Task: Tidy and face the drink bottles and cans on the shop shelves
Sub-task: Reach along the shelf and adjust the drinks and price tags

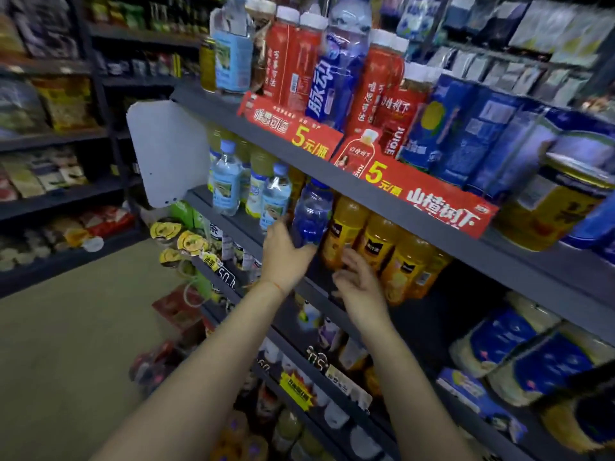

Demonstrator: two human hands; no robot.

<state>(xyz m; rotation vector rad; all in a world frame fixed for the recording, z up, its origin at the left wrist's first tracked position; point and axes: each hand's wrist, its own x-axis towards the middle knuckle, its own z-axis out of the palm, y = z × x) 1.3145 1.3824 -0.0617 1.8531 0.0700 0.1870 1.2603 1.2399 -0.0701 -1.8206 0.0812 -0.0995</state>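
We see two bare forearms with no sleeves; a thin red string bracelet (275, 285) circles the left wrist.

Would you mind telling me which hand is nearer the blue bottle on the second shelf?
Left. The left hand grips the blue bottle low down; the right hand hovers open, below and right.

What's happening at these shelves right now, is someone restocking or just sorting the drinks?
A person is tidying drinks in a shop. Their left hand grips a blue bottle on the second shelf, between the pale water bottles and a row of orange juice bottles. The right hand hovers open in front of the juice, holding nothing. Red and blue bottles crowd the shelf above.
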